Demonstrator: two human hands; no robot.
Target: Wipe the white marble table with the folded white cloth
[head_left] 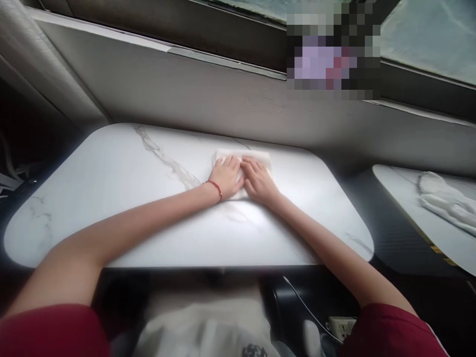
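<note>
A folded white cloth [256,155] lies on a white marble-patterned tabletop [193,240], beyond its middle and towards the wall side. My left hand [226,174] rests flat on the cloth's left part, fingers stretched out and pointing away from me; a thin red bracelet [214,189] circles that wrist. Beside it, my right hand [258,179] presses flat on the cloth, its fingers extended and angled to the left. The two hands nearly touch at the thumbs. Much of the cloth is hidden beneath them.
Behind the tabletop runs a pale wall [193,94] under a window. At the right stands a second marble-patterned table [405,191] with a crumpled white cloth [446,201]. Below the front edge hang a white cable [303,302] and a power socket [342,327].
</note>
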